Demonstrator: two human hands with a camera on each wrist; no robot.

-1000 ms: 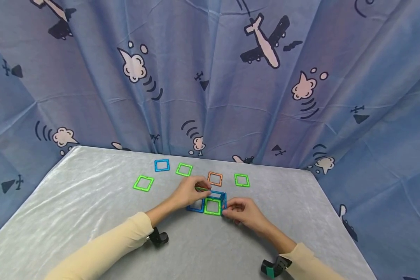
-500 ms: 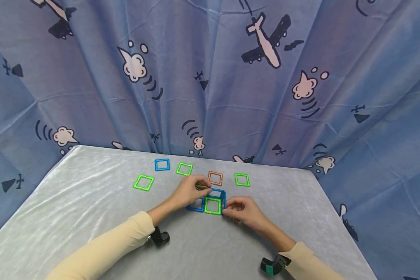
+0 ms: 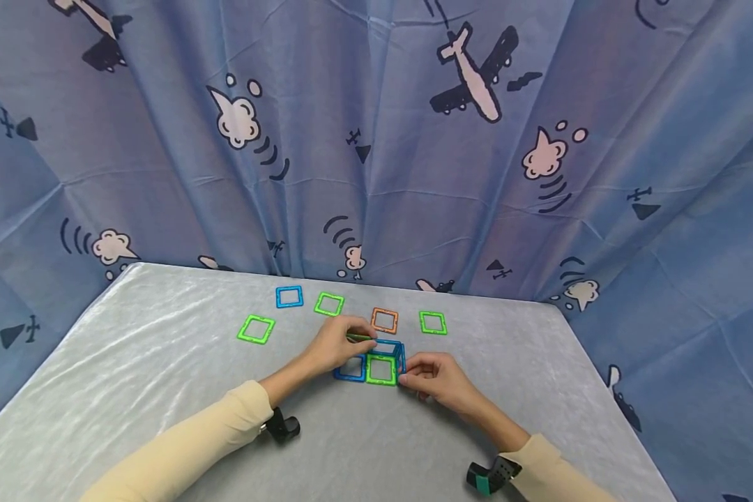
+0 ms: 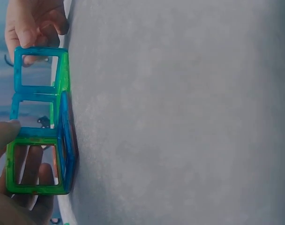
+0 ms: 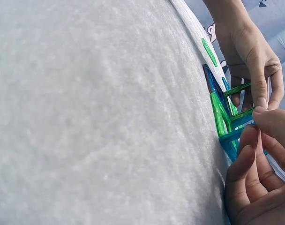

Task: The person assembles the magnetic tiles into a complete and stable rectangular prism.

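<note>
Square open-frame magnetic tiles form a small structure at the middle of the table. It has a green tile [image 3: 381, 370] facing me, a blue tile [image 3: 350, 377] left of that, and blue tiles on its top and right side. My left hand [image 3: 341, 343] is over the structure, pinching a green tile [image 4: 32, 189] between thumb and fingers; the fingers show through its frame in the left wrist view. At the right side, my right hand [image 3: 439, 380] pinches the edge of a blue tile [image 5: 230, 136] with thumb and fingertip. The hands partly hide the structure's back.
Loose tiles lie flat behind the structure: a blue one [image 3: 289, 297], green ones [image 3: 256, 329] to the left, right and between, and an orange one [image 3: 385, 321]. A pale cloth covers the table [image 3: 163, 348]. A blue patterned curtain [image 3: 376, 139] hangs behind it.
</note>
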